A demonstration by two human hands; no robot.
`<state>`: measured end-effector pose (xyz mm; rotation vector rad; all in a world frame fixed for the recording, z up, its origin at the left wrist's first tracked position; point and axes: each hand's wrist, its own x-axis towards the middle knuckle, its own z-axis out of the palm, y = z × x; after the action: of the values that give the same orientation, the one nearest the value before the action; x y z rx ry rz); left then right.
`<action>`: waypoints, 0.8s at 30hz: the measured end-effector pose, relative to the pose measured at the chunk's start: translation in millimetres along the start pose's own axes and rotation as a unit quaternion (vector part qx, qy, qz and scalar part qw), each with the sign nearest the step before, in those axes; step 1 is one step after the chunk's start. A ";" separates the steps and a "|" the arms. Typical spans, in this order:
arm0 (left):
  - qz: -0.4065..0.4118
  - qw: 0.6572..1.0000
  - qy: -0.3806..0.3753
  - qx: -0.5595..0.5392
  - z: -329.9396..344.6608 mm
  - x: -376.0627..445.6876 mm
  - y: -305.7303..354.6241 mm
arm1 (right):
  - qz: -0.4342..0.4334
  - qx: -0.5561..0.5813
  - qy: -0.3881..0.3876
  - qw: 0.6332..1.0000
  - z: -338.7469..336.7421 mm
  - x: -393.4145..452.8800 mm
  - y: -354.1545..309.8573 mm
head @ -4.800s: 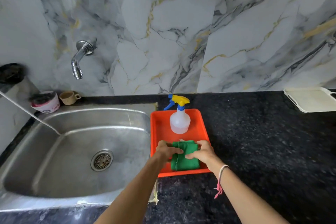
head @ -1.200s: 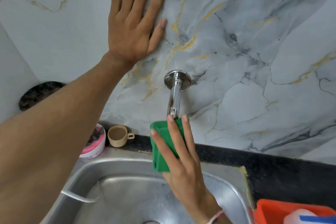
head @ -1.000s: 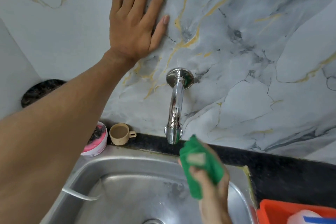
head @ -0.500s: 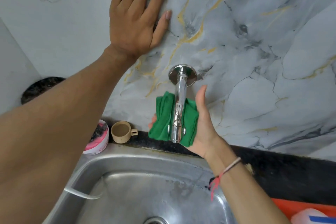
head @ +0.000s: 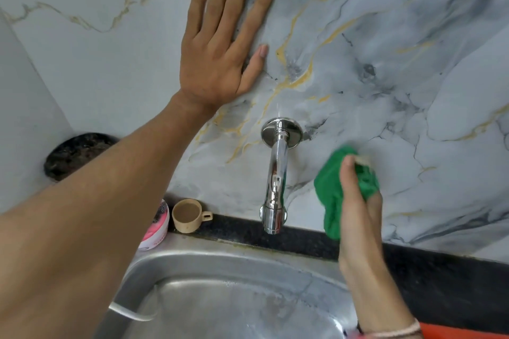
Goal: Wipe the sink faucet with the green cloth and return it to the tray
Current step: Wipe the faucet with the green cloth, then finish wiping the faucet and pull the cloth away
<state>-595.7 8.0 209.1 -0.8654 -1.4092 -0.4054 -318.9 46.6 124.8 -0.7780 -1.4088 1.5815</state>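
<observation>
The chrome faucet (head: pixel 275 176) juts from the marble wall above the steel sink (head: pixel 234 292). My right hand (head: pixel 358 217) is shut on the bunched green cloth (head: pixel 330 195), held just right of the spout and apart from it. My left hand (head: pixel 220 44) lies flat on the wall above and left of the faucet, fingers spread, holding nothing. Only a sliver of the orange tray (head: pixel 465 331) shows at the bottom right edge.
A small tan cup (head: pixel 190 215) and a pink-rimmed tub (head: pixel 157 228) stand on the ledge left of the faucet. A dark round object (head: pixel 74 151) sits on the left wall. A white hose (head: pixel 129 312) hangs into the sink. Black counter (head: pixel 440 289) runs right.
My right hand, which half a second ago cupped the cloth around the spout, has drawn off to the right with the cloth. My left hand stays pressed on the wall.
</observation>
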 end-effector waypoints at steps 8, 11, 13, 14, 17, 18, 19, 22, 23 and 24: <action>0.013 0.999 -0.034 0.005 -13.8 4.4 2.7 | -0.265 -0.393 -0.075 0.877 55.0 -35.0 16.4; -0.006 0.996 -0.094 -0.011 -29.9 8.2 9.8 | -0.293 -0.445 -0.112 0.839 36.1 -42.7 21.5; -0.038 0.986 -0.155 -0.045 -50.6 11.3 18.8 | -0.310 -0.486 -0.148 0.804 28.0 -53.6 20.3; -0.059 0.977 -0.190 -0.073 -64.2 11.7 24.2 | -0.312 -0.499 -0.172 0.790 24.2 -60.2 18.6; -0.139 0.938 -0.272 -0.160 -119.2 0.1 43.7 | -0.269 -0.491 -0.235 0.794 2.6 -81.3 14.9; -0.176 0.921 -0.289 -0.195 -141.7 -7.7 51.8 | -0.224 -0.445 -0.250 0.830 -9.5 -90.2 11.1; -0.217 0.899 -0.304 -0.230 -164.9 -17.8 61.1 | -0.146 -0.377 -0.260 0.877 -24.9 -100.4 6.0; -0.325 0.795 -0.372 -0.352 -236.2 -47.6 98.0 | 0.172 -0.092 -0.250 0.948 -90.5 -129.6 -4.3; -0.354 0.745 -0.407 -0.391 -262.1 -55.5 116.7 | 0.256 -0.003 -0.255 0.932 -119.0 -139.6 -4.0; -0.385 0.689 -0.445 -0.424 -285.7 -62.0 135.5 | 0.313 0.064 -0.251 0.914 -144.8 -147.4 -4.6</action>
<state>-313.9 -127.4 130.9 -1.2449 -2.5810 -1.5320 -126.2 -20.4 91.8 -0.8257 -1.4598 2.4861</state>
